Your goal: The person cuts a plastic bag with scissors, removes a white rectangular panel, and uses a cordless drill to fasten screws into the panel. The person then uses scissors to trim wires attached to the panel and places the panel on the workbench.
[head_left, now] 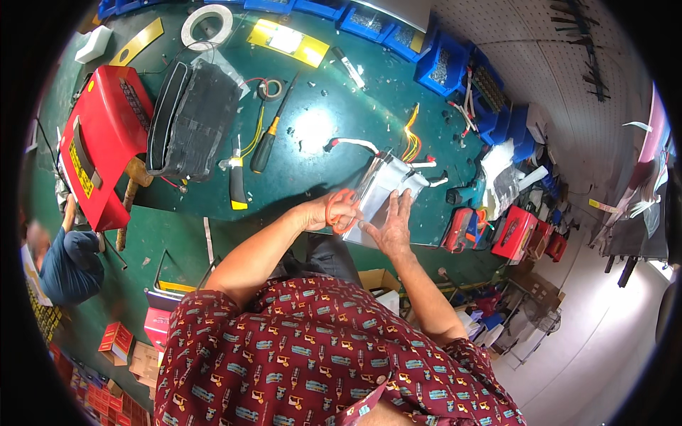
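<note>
At the front edge of the green workbench, a battery pack (381, 182) in silvery clear wrapping lies with white, red and black leads and thin yellow wires (412, 138) coming off its far end. My left hand (328, 213) is closed around orange-handled scissors (343, 221) at the pack's left side; their blades I cannot make out. My right hand (393, 226) lies on the near part of the pack, fingers spread, pressing on the wrapping.
Left of the pack are a screwdriver (266, 145), a yellow-and-black cutter (237, 183), a black case (199, 117), a mallet (135, 176) and a red housing (106, 142). Blue bins (440, 69) line the far edge. A power tool (463, 194) lies right. A person (71, 263) crouches at far left.
</note>
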Demonstrator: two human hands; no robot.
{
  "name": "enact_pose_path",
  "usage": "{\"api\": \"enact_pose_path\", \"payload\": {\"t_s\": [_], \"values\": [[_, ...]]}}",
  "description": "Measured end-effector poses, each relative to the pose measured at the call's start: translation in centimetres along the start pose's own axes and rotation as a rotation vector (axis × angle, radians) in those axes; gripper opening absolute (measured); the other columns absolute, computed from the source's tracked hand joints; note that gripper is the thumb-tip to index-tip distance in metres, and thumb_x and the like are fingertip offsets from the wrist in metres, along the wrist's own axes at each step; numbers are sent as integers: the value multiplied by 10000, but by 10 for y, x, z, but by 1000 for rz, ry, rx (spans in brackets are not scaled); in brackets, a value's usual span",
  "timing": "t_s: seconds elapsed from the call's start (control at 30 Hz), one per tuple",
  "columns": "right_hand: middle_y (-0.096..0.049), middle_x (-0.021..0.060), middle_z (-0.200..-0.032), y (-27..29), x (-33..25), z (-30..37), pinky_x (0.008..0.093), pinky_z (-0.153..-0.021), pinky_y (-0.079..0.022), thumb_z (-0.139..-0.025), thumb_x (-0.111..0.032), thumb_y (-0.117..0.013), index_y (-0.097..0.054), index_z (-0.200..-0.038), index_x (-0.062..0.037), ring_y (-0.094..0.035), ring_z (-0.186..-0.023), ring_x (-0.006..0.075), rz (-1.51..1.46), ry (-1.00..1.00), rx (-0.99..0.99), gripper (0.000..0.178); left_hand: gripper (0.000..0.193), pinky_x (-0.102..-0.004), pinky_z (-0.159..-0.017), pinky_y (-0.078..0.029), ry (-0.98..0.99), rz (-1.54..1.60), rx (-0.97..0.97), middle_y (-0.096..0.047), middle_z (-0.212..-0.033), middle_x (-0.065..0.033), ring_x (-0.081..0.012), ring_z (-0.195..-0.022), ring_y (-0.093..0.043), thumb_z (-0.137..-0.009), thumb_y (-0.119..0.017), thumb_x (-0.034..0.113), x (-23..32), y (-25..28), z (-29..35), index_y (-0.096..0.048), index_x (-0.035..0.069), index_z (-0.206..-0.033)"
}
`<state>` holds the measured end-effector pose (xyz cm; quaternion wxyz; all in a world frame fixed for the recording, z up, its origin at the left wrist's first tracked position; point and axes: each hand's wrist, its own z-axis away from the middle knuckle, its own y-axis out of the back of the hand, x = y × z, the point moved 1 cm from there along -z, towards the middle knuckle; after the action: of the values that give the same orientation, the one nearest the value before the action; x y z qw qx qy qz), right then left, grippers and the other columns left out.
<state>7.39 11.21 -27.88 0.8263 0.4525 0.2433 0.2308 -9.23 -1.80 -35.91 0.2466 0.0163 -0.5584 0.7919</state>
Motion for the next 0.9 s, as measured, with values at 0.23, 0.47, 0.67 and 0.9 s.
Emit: {"api": "enact_pose_path", "payload": {"t_s": [0.23,0.47,0.67,0.9], "values": [[-34,321,-1643,2,-2,0,516,-1215,-268,-699,-427,-907,-177,-1583,21,-95,-1513,518,17,-37,-38,1231,365,-245,-610,-409,-7,-164,-38,-539,-684,-3,-97,-624,-512,-840,-664,180,11,6,-1,-612,-75,-1096],[-66,337,-1633,-2,3,-1,521,-1212,-270,-687,-452,-907,-202,-1570,38,-121,-1498,539,51,3,12,1232,257,-304,-588,-426,-304,-541,300,-589,-702,-39,-144,-621,-551,-905,-626,228,80,-3,39,-612,-6,-1011],[-78,336,-1632,9,-3,3,520,-1214,-262,-678,-515,-888,-236,-1561,41,-130,-1499,532,65,-40,-13,1231,389,-458,-801,-562,60,-1743,755,-735,-944,-172,-371,-909,-714,-862,-758,349,71,3,67,-676,59,-1107],[-79,334,-1634,11,-2,3,627,-1154,-304,-670,-457,-898,-241,-1565,31,-109,-1511,518,-1,-60,-14,1213,287,-445,-817,-560,-161,-1779,681,-732,-978,-179,-378,-931,-708,-863,-751,245,96,-23,38,-710,18,-1035]]}}
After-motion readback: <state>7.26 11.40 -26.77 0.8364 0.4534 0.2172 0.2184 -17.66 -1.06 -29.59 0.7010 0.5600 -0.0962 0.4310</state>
